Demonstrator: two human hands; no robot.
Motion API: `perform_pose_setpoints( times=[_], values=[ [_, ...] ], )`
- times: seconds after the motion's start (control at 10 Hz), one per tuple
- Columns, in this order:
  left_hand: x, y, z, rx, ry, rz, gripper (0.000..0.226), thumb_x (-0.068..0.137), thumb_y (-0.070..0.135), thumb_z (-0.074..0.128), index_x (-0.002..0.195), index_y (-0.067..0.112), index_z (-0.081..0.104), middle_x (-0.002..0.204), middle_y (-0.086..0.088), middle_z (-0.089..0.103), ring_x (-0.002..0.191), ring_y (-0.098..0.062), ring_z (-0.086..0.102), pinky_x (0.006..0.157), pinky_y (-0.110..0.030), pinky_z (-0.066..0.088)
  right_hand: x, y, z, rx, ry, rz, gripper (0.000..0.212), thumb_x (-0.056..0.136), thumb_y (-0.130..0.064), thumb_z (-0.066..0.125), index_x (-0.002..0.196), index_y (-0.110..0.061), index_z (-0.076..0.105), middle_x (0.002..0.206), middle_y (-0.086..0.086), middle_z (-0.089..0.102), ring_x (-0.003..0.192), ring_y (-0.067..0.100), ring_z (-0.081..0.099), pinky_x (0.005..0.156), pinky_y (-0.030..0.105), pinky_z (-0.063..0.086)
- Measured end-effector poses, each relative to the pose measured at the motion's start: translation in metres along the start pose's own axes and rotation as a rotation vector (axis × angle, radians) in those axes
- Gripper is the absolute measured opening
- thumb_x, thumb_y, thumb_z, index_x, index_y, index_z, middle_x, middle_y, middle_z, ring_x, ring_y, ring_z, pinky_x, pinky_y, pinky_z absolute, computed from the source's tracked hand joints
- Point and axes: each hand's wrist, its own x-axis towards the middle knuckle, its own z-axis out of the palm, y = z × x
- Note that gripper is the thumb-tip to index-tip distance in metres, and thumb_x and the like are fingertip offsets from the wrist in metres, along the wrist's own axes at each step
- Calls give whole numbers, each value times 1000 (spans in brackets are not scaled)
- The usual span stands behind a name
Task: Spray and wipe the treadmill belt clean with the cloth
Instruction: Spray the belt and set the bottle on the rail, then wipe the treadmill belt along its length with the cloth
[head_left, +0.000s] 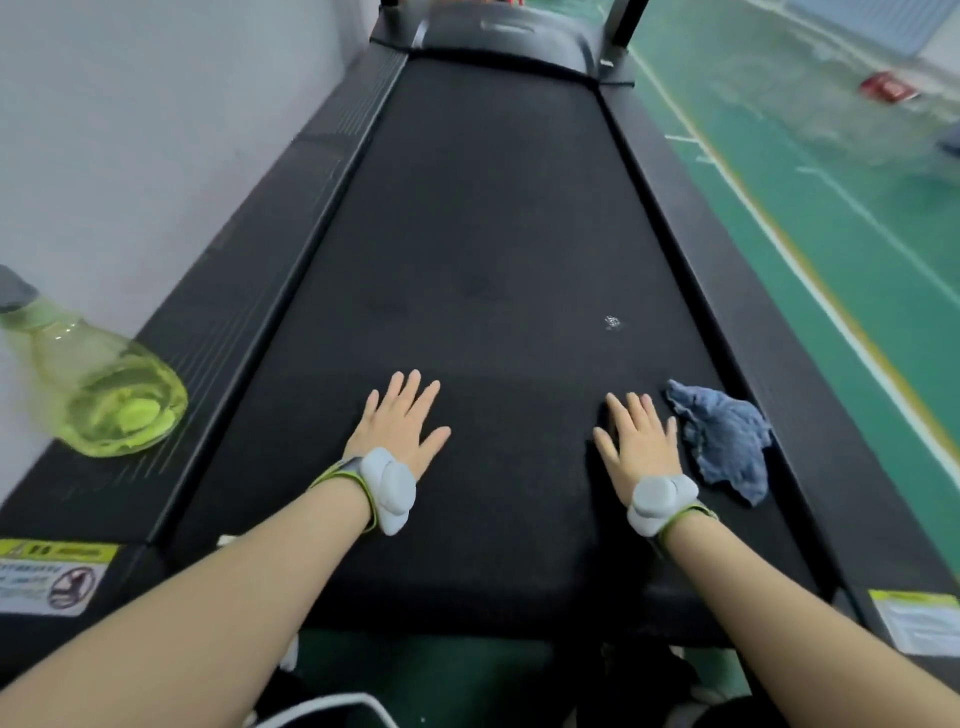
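Observation:
The black treadmill belt (483, 218) runs away from me down the middle of the view. My left hand (402, 418) lies flat on it with fingers spread and holds nothing. My right hand (636, 434) also rests flat on the belt, empty. A crumpled blue cloth (724, 439) lies on the belt just right of my right hand, at the belt's right edge. A spray bottle (98, 387) with yellow-green liquid stands on the left side rail, well left of my left hand. A small white speck (613, 321) marks the belt ahead of my right hand.
A pale wall (130, 104) runs close along the treadmill's left side. Green floor with white lines (831, 208) lies to the right, with a red object (888, 87) far off. The motor cover and uprights (509, 31) close the far end. Warning stickers (52, 574) sit on the near corners.

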Motion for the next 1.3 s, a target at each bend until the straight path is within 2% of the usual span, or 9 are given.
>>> perform_pose_setpoints(
  times=[0.1,0.2,0.3,0.4,0.7,1.0,1.3],
  values=[
    [10,10,13,49,18,-40,60,101,44,17,151,21,-6,159,0,-9,148,-18,-9,120,-37,-1,4,8,10,-22,-42,-8,56,101,-42,21,151,-26,2,159,1,2,147,17,-6,118,42,-1],
    [4,10,28,174,86,-53,60,100,45,11,151,20,-9,159,0,-9,148,-18,-7,121,-38,1,3,9,15,-51,-20,-26,55,101,-43,17,151,-27,-1,159,1,1,147,18,-6,119,42,-3],
    [1,10,36,186,125,-40,66,93,52,-5,151,20,-7,160,-1,-7,148,-18,-5,121,-37,1,1,11,17,-56,-29,-17,55,101,-43,16,151,-27,-2,159,1,0,147,18,-7,119,42,-5],
    [1,9,38,167,145,-29,90,69,51,-26,152,21,-3,160,-1,-3,148,-19,-3,120,-36,0,0,11,19,-60,-14,-16,55,101,-43,16,151,-27,-2,159,0,0,147,17,-7,118,41,-5],
    [-9,10,45,134,172,-27,90,71,51,-23,152,21,2,160,0,0,149,-18,-1,120,-36,0,-10,12,22,-63,-5,-14,56,101,-43,16,151,-27,-3,159,0,0,147,17,-7,119,41,-6],
    [-25,10,51,141,208,-23,85,78,51,-15,151,19,13,159,-2,12,148,-21,9,119,-39,6,-28,15,24,-65,-2,-7,55,101,-42,16,151,-27,-3,159,1,1,147,17,-7,119,41,-6],
    [-50,13,54,141,192,-30,84,77,50,-14,151,19,12,159,-2,11,148,-20,9,119,-39,6,-53,18,27,-59,11,-4,55,101,-42,18,151,-27,-1,159,0,3,147,17,-5,119,41,-5]
  ],
)
